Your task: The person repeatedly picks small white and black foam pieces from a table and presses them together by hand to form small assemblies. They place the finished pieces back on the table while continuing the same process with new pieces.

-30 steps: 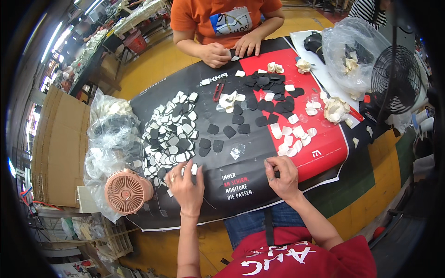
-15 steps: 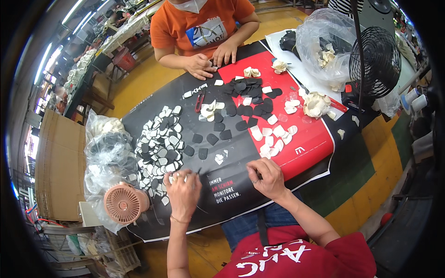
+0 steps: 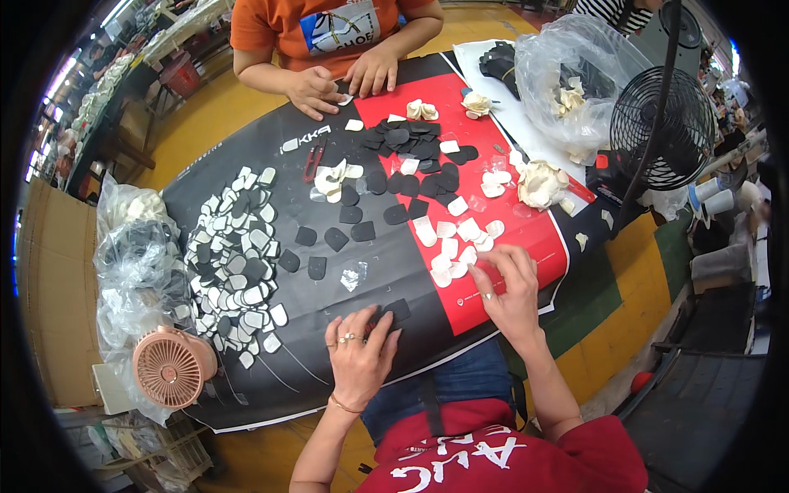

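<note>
My left hand (image 3: 360, 355) rests on the black part of the mat, fingers spread and pointing away from me. A small black D-shaped piece (image 3: 398, 309) lies flat just beside its fingertips. My right hand (image 3: 513, 297) is over the red part, fingers apart and bent, its tips at the near edge of a group of small white D-shaped pieces (image 3: 449, 248). Whether a fingertip touches a white piece cannot be made out. Loose black pieces (image 3: 336, 239) are scattered farther out, next to a crumpled clear scrap (image 3: 354, 276).
A big heap of white-and-black pieces (image 3: 238, 271) spreads at left, by a pink fan (image 3: 174, 366) and plastic bags (image 3: 136, 246). Across the table, a co-worker's hands (image 3: 316, 92) hold a small white piece. A red cutter (image 3: 314, 161), white bundle (image 3: 542, 184) and black fan (image 3: 662, 123) stand out.
My left hand has moved right, off the heap's edge, and spread out; a black piece now lies by it. My right hand has opened and reached forward to the white pieces. The view has shifted.
</note>
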